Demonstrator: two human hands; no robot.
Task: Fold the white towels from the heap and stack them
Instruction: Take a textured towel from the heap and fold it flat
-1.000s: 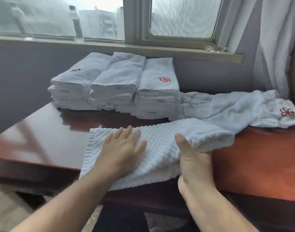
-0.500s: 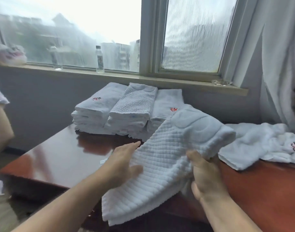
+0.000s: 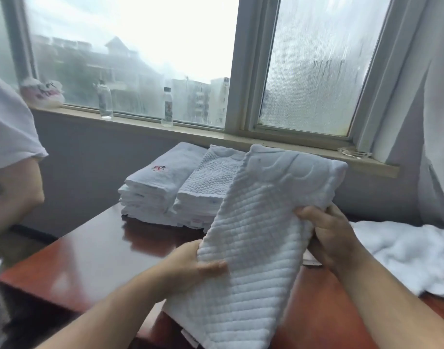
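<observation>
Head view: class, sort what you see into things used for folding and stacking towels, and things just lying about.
Job: quilted towel, gripped by left hand and right hand; folded stacks; unfolded heap; table.
Lying about: wide bottle, slim bottle, glass dish, pink-and-white bundle, all on the windowsill.

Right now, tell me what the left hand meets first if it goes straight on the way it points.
The towel: the left hand grips its left edge, thumb pointing right across the cloth. Beyond that, probably the right hand on the opposite edge, though depth between them is unclear.
</observation>
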